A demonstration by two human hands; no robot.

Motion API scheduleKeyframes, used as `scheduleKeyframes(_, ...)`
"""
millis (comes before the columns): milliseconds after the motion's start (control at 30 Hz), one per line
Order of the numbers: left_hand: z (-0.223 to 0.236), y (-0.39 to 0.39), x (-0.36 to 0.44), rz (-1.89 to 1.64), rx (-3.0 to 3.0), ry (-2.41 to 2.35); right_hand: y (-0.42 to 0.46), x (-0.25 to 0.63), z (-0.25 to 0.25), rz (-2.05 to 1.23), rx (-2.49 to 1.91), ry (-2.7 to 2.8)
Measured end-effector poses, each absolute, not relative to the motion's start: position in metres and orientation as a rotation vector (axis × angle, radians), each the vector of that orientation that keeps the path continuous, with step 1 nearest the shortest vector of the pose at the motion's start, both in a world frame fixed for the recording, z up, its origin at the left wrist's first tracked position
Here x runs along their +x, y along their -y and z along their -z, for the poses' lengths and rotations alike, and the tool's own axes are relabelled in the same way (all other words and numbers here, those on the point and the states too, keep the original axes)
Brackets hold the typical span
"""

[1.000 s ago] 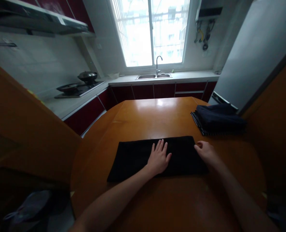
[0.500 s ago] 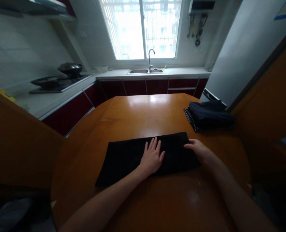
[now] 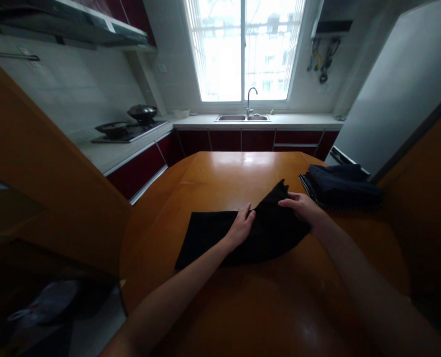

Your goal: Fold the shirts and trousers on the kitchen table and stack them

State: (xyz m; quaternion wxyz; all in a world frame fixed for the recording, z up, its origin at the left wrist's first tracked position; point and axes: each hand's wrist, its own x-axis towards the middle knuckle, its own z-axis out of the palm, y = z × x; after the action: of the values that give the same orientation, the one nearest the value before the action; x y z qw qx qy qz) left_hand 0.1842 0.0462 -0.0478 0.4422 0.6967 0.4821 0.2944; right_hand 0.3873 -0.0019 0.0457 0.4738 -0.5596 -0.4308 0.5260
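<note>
A folded black cloth [image 3: 213,230] lies across the near middle of the table, its left part flat; whether it is a garment I cannot tell. Its right part is raised off the tabletop and bunched at the top corner. My right hand [image 3: 305,209] grips that raised part, thumb on the near side and the other fingers partly hidden behind it. My left hand [image 3: 240,229] rests on the cloth's middle, with fingers curled at the far edge where the fold begins.
The wooden table [image 3: 223,173] has rounded corners. On its right side sits a stack of folded dark clothes [image 3: 343,186]. Beyond are a counter with a sink [image 3: 231,118], a stove with pans [image 3: 142,113] at left, and a fridge [image 3: 387,84] at right.
The cloth's right end has come up off the table in my right hand. My left hand, spread flat before, now has its fingers curled at the far edge. The view has shifted leftward.
</note>
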Motion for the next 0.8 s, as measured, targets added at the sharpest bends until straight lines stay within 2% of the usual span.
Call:
scheduleKeyframes(167, -0.005, -0.031, 0.123, -0.924, 1.108, -0.804, -0.02, 0.302, -0.074, -1.282, -1.299, 1.227)
scheduleKeyframes(300, -0.028, -0.016, 0.082, -0.933, 0.889, -0.739, -0.035, 0.23, -0.054, -1.186, -1.352, 1.483)
scheduleKeyframes(467, -0.001, -0.009, 0.063, -1.056, 0.87, -1.083, -0.025, 0.183, -0.013, -0.895, -1.376, 1.829)
scheduleKeyframes(633, 0.037, -0.011, 0.058, -1.036, 1.092, -1.152, 0.017, 0.198, 0.001, -0.946, -1.13, 1.97)
scheduleKeyframes(700, 0.042, -0.012, 0.056, -1.017, 1.155, -1.154, 0.036, 0.216, 0.006, -0.797, -1.034, 1.958)
scheduleKeyframes(800, 0.044, -0.014, 0.055, -1.001, 1.213, -1.128, 0.056, 0.249, 0.025, -0.426, -1.115, 1.872)
